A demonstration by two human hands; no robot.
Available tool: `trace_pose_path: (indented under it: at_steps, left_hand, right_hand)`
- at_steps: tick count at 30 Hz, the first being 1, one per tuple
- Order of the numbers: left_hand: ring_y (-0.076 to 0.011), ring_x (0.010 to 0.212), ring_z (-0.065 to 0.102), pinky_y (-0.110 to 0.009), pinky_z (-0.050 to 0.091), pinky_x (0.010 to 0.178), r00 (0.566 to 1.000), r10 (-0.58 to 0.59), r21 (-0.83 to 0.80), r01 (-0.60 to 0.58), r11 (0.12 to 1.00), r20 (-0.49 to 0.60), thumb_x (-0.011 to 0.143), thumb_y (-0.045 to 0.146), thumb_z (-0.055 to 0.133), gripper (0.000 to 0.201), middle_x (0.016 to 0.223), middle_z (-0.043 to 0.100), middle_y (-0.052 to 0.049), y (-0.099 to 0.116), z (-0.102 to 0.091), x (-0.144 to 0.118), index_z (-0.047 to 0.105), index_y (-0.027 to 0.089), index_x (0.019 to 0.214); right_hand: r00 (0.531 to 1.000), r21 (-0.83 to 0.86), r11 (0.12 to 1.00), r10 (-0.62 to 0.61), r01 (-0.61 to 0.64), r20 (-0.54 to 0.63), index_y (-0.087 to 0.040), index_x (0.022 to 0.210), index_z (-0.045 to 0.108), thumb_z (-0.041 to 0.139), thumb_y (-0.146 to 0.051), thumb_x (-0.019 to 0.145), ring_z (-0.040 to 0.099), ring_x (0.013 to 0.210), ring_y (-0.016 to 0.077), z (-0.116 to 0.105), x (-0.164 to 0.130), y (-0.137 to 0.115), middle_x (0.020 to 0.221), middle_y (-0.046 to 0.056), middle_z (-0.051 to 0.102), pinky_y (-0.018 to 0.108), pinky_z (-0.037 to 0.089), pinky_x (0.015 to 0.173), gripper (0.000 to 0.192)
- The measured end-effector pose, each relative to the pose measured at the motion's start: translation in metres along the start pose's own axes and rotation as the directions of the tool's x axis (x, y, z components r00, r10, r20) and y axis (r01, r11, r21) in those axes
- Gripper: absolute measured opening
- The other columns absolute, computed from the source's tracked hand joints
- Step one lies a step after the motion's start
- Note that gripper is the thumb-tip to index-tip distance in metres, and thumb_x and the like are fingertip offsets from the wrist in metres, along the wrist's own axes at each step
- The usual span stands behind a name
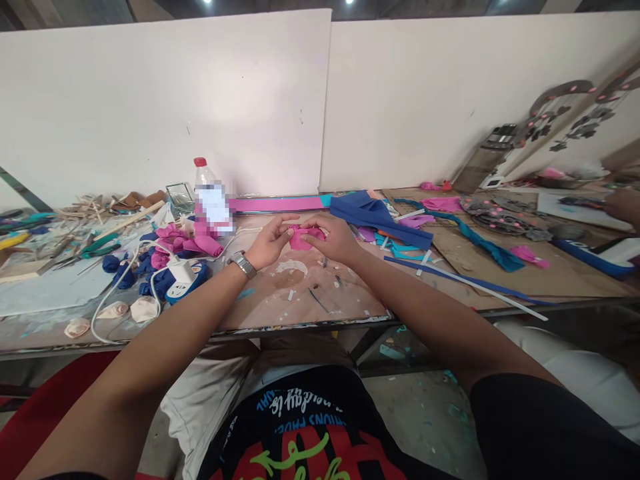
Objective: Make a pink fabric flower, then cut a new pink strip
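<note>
Pink foam piece (306,237) sits between both hands, just above the worktop (300,293), near the middle of the bench & roughly in line w/ the person's body. Left hand (270,241) pinches its left edge, thumb & fingers closed on the foam; a metal watch (243,264) is on that wrist. Right hand (334,239) grips the right side, fingers curled over the top of the piece. Both hands touch the foam & nearly touch each other.

Left of the hands: a pile of pink rolled foam bits (185,241), w/ dark blue ones (133,267) beside & below them. A white power strip (181,275) lies on the blue bits, its cable looping toward the bench edge. 3 cream foam roses (113,313) lie near the front edge, well apart from the hands. A clear bottle (209,197) w/ red cap stands behind the pink pile, label blurred. Green-handled scissors (97,248) rest further left among wood sticks & scraps.

Right of the hands: a folded blue sheet (377,215), teal strips, a long white strip (480,285) running diagonally across cardboard. A pink strip (280,203) lies along the back wall. At far right, another person's hand (623,203) is at the bench edge; can't tell what it holds.
</note>
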State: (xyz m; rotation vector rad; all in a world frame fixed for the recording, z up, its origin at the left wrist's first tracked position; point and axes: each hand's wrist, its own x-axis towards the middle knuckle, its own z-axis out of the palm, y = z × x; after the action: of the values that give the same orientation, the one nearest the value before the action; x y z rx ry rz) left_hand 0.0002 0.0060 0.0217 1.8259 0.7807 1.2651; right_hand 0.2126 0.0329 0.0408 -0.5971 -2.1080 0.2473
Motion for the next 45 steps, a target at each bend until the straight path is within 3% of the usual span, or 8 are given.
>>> trace_pose_path:
  at_steps: [15, 23, 28, 32, 36, 45]
  left_hand:
    - [-0.0146, 0.081, 0.061, -0.030, 0.043, 0.079, 0.998, -0.025, -0.110, 0.030, 0.993, 0.050, 0.091, 0.052, 0.068, 0.041, 0.089, 0.068, -0.002, -0.005, 0.003, 0.001, 0.049, 0.020, 0.108]
    - [-0.0127, 0.076, 0.062, -0.028, 0.045, 0.074, 0.999, -0.026, -0.160, 0.032, 0.987, 0.041, 0.087, 0.049, 0.074, 0.042, 0.084, 0.064, 0.001, -0.004, 0.011, 0.000, 0.047, 0.021, 0.104]
    - [-0.0152, 0.081, 0.065, -0.031, 0.048, 0.078, 0.998, -0.025, -0.146, 0.034, 0.989, 0.060, 0.089, 0.048, 0.072, 0.044, 0.094, 0.068, -0.002, -0.004, 0.012, -0.002, 0.047, 0.022, 0.114]
    - [-0.0214, 0.100, 0.068, -0.036, 0.049, 0.089, 0.994, -0.010, -0.153, 0.027, 0.988, 0.107, 0.092, 0.045, 0.069, 0.055, 0.114, 0.071, -0.009, -0.002, 0.012, -0.004, 0.043, 0.024, 0.135]
    - [-0.0263, 0.119, 0.064, -0.041, 0.046, 0.099, 0.988, 0.035, -0.128, -0.015, 0.992, 0.153, 0.093, 0.041, 0.068, 0.068, 0.131, 0.066, -0.012, -0.002, 0.009, -0.005, 0.035, 0.027, 0.150]
    - [-0.0238, 0.117, 0.065, -0.042, 0.046, 0.102, 0.974, 0.060, -0.131, -0.032, 0.991, 0.216, 0.096, 0.037, 0.065, 0.077, 0.144, 0.060, -0.013, -0.006, 0.006, -0.005, 0.022, 0.031, 0.160]
  right_hand:
    - [1.000, -0.004, 1.000, 0.006, -0.006, -0.001, -0.021, 0.088, 0.072, 0.066, -0.040, 0.091, 0.067, 0.085, 0.0220, 0.001, -0.002, -0.001, 0.088, 0.005, 0.075, 0.035, 0.049, 0.079, 0.020]
    - [1.000, -0.007, 1.000, 0.024, -0.024, 0.006, -0.020, 0.087, 0.072, 0.067, -0.036, 0.090, 0.066, 0.081, 0.0207, 0.004, -0.004, 0.001, 0.086, 0.004, 0.074, 0.034, 0.047, 0.077, 0.017]
    - [0.999, -0.009, 0.999, 0.045, -0.045, 0.000, -0.020, 0.084, 0.073, 0.071, -0.039, 0.088, 0.066, 0.081, 0.0212, 0.005, -0.003, -0.001, 0.085, 0.004, 0.075, 0.034, 0.047, 0.077, 0.019]
    - [0.996, 0.052, 0.995, 0.085, -0.086, 0.021, -0.020, 0.099, 0.074, 0.073, -0.037, 0.086, 0.068, 0.085, 0.0206, 0.004, -0.003, -0.005, 0.095, 0.005, 0.076, 0.032, 0.050, 0.078, 0.022]
    - [0.996, -0.001, 0.999, 0.033, -0.033, 0.077, -0.022, 0.109, 0.076, 0.069, -0.039, 0.090, 0.066, 0.085, 0.0206, 0.002, -0.002, -0.008, 0.095, 0.005, 0.076, 0.032, 0.050, 0.080, 0.026]
    - [0.988, -0.003, 0.995, -0.095, 0.096, 0.122, -0.023, 0.108, 0.075, 0.059, -0.039, 0.099, 0.066, 0.096, 0.0231, 0.003, -0.001, -0.005, 0.103, 0.006, 0.077, 0.037, 0.048, 0.088, 0.024]
